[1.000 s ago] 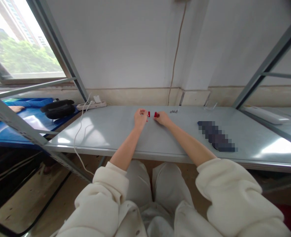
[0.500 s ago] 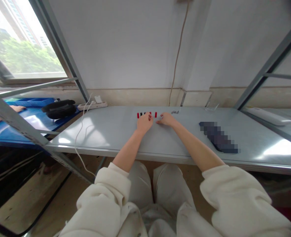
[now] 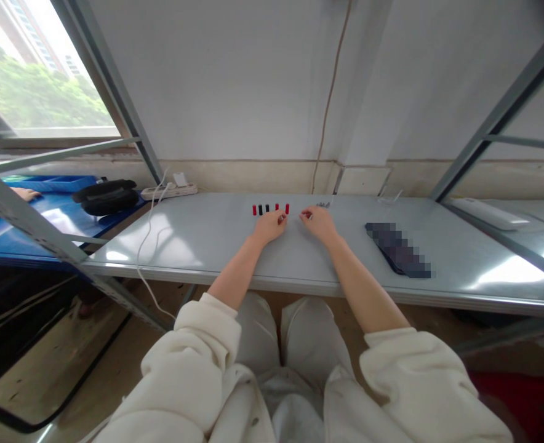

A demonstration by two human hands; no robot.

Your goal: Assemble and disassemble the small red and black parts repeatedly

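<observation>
On the grey table, a short row of small upright cylinders stands just beyond my left hand [image 3: 271, 226]: a red cylinder [image 3: 254, 210] at the left end, two black cylinders [image 3: 260, 210], then a red cylinder [image 3: 277, 207] and another red cylinder [image 3: 287, 208] at the right end. My left hand is closed, its thumb and fingers curled together; anything between them is too small to make out. To the right, my right hand [image 3: 319, 223] is also closed, fingertips near the thumb, and its contents cannot be made out. Small grey metal-looking pieces [image 3: 324, 204] lie behind it.
A dark flat object [image 3: 397, 249], partly pixelated, lies right on the table [image 3: 226, 246]. At the back left is a white power strip [image 3: 173, 191] with a cable hanging over the front edge. Another person's hand [image 3: 25, 194] rests on the blue table. Metal posts flank the table.
My right hand has drawn its thumb and fingers closer together and shifted slightly right of the row. My left hand is slightly lower, uncovering more of the black cylinders. The view has shifted a little.
</observation>
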